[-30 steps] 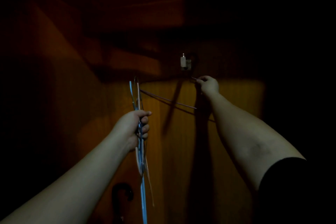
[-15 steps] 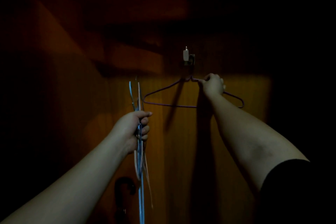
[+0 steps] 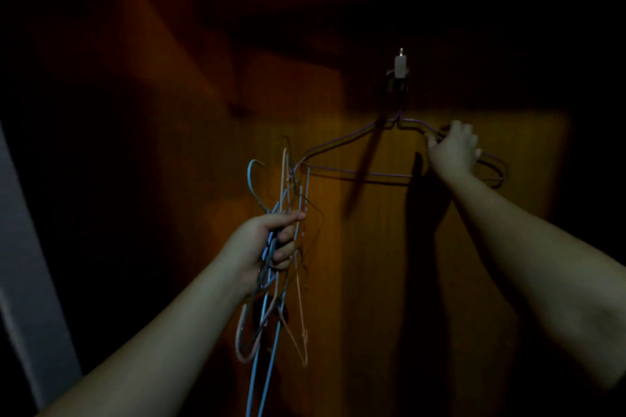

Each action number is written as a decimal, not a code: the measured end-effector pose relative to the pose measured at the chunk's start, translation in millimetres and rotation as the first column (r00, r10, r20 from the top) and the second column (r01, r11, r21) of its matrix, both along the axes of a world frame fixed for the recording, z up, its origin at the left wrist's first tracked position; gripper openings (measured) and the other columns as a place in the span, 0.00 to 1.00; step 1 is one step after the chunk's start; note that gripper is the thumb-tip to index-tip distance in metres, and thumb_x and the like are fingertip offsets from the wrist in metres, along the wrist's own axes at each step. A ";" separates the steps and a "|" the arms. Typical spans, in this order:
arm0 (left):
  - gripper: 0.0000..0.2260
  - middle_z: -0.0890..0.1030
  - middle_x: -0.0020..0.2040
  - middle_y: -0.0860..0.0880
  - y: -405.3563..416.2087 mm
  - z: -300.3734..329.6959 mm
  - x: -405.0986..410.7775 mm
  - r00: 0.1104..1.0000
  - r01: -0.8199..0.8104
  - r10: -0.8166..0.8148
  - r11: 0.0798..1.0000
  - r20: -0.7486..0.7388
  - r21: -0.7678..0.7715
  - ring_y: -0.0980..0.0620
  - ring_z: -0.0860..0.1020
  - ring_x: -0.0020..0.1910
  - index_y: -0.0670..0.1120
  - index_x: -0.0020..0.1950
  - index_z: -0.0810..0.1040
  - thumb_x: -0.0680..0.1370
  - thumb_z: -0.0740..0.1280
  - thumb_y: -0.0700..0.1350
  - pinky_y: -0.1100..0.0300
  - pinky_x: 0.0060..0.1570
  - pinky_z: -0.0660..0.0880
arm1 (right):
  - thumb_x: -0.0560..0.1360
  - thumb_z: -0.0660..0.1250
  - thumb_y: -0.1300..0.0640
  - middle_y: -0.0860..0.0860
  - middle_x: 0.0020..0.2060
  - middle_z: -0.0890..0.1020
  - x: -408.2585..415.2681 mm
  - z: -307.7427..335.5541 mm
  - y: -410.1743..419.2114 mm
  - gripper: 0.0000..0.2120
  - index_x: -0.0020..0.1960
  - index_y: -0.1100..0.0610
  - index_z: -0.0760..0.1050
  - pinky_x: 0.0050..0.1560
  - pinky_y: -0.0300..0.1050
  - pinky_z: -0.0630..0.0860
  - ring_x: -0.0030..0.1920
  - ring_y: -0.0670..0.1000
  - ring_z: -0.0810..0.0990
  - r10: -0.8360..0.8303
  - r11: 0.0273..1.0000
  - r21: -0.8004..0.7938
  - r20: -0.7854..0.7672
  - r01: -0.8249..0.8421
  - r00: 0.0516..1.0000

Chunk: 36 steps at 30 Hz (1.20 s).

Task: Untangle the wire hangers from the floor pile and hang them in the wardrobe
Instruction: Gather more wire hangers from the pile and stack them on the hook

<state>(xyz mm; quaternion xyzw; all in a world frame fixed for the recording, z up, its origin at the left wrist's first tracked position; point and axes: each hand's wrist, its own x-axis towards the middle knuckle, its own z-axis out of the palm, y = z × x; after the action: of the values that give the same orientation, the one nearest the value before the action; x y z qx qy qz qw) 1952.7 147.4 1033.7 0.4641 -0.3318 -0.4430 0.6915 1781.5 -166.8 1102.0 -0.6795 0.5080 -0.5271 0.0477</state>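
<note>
Showing a dim wardrobe interior from the head view. At far left a pale grey vertical door edge (image 3: 23,281) bounds the opening, and darkness fills the space between it and the orange-brown wooden back panel (image 3: 338,281). Left of centre, the left hand (image 3: 267,244) is curled round a bundle of thin blue and pink wire hangers (image 3: 271,308); their hooks rise above the fist, and their lower wires run down out of the bottom edge. How many hangers the bundle holds cannot be told, since the wires overlap. A small dark rounded object (image 3: 271,311) sits behind the bundle, too shadowed to identify. To the right, a single purple wire hanger (image 3: 359,174) hangs against the back panel beneath a small pale wall hook (image 3: 399,69); where its own hook meets the wall hook is lost in shadow. The right hand (image 3: 454,149) grips this hanger's right shoulder, thumb under the wire and fingers over it, hiding that stretch. The hanger's left end lies just beside the bundle's top. Right of the panel, all is black.
</note>
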 end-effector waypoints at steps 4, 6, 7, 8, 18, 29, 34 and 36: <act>0.07 0.65 0.25 0.51 13.0 -11.0 6.7 1.000 0.015 -0.015 1.000 -0.013 0.027 0.56 0.61 0.16 0.40 0.51 0.74 0.77 0.60 0.41 0.69 0.18 0.54 | 0.80 0.62 0.53 0.59 0.60 0.77 13.6 -38.9 49.6 0.15 0.61 0.62 0.74 0.58 0.49 0.69 0.61 0.59 0.74 0.301 0.951 0.052 0.073 -0.305 0.951; 0.06 0.65 0.24 0.50 18.0 -16.7 6.8 0.999 0.032 -0.031 0.999 -0.025 0.027 0.56 0.61 0.16 0.40 0.50 0.73 0.77 0.59 0.41 0.70 0.18 0.55 | 0.80 0.63 0.54 0.58 0.54 0.81 22.2 -64.2 82.7 0.10 0.57 0.58 0.78 0.47 0.43 0.68 0.52 0.55 0.78 0.465 0.872 0.143 0.053 -0.468 0.884; 0.06 0.65 0.24 0.50 20.7 -19.7 5.9 0.999 0.041 -0.040 0.999 -0.030 0.027 0.56 0.60 0.15 0.40 0.49 0.73 0.76 0.59 0.41 0.71 0.18 0.54 | 0.80 0.63 0.54 0.56 0.51 0.82 26.2 -77.3 99.5 0.08 0.54 0.56 0.79 0.43 0.40 0.67 0.47 0.52 0.78 0.537 0.823 0.197 0.036 -0.533 0.843; 0.07 0.65 0.23 0.50 23.3 -22.6 4.6 0.998 0.050 -0.049 0.998 -0.031 0.029 0.56 0.60 0.15 0.40 0.49 0.73 0.75 0.60 0.41 0.71 0.19 0.53 | 0.80 0.63 0.54 0.53 0.48 0.82 30.1 -90.0 116.9 0.07 0.53 0.53 0.79 0.40 0.39 0.66 0.43 0.49 0.77 0.601 0.770 0.244 0.032 -0.590 0.798; 0.07 0.63 0.22 0.49 37.7 -49.7 -1.8 0.986 0.162 -0.153 0.975 -0.069 0.154 0.55 0.59 0.14 0.38 0.47 0.74 0.72 0.61 0.41 0.70 0.21 0.51 | 0.79 0.66 0.53 0.44 0.54 0.77 53.0 -154.2 193.0 0.10 0.59 0.53 0.77 0.53 0.21 0.63 0.56 0.40 0.74 0.756 0.630 0.136 0.119 -0.764 0.644; 0.09 0.64 0.22 0.49 34.7 -54.8 -6.2 0.979 0.201 -0.200 0.945 -0.030 0.259 0.56 0.59 0.15 0.39 0.48 0.74 0.81 0.56 0.40 0.70 0.20 0.51 | 0.80 0.63 0.51 0.44 0.39 0.80 55.6 -143.1 193.6 0.09 0.42 0.46 0.77 0.48 0.34 0.69 0.41 0.38 0.76 0.873 0.423 0.288 0.124 -0.859 0.471; 0.12 0.69 0.24 0.48 26.2 -59.0 -2.5 0.992 0.121 -0.123 0.952 -0.010 0.282 0.54 0.63 0.15 0.40 0.49 0.75 0.83 0.57 0.46 0.73 0.20 0.56 | 0.81 0.62 0.54 0.41 0.31 0.76 43.2 -141.2 185.9 0.12 0.40 0.53 0.76 0.39 0.27 0.66 0.33 0.35 0.72 0.853 0.427 0.278 0.193 -0.860 0.485; 0.10 0.71 0.26 0.48 23.0 -60.6 1.2 0.995 0.098 -0.090 0.955 -0.040 0.282 0.54 0.64 0.16 0.41 0.49 0.75 0.82 0.58 0.45 0.73 0.20 0.56 | 0.81 0.61 0.53 0.46 0.32 0.74 34.9 -137.1 180.9 0.13 0.40 0.55 0.75 0.35 0.29 0.64 0.31 0.38 0.69 0.837 0.447 0.285 0.200 -0.848 0.509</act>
<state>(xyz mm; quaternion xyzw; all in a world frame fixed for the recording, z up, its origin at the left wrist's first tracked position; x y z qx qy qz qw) 1953.9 170.4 973.1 0.5361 -0.2776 -0.5243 0.6005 1816.4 14.1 964.8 -0.8134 0.1876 -0.3452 0.4289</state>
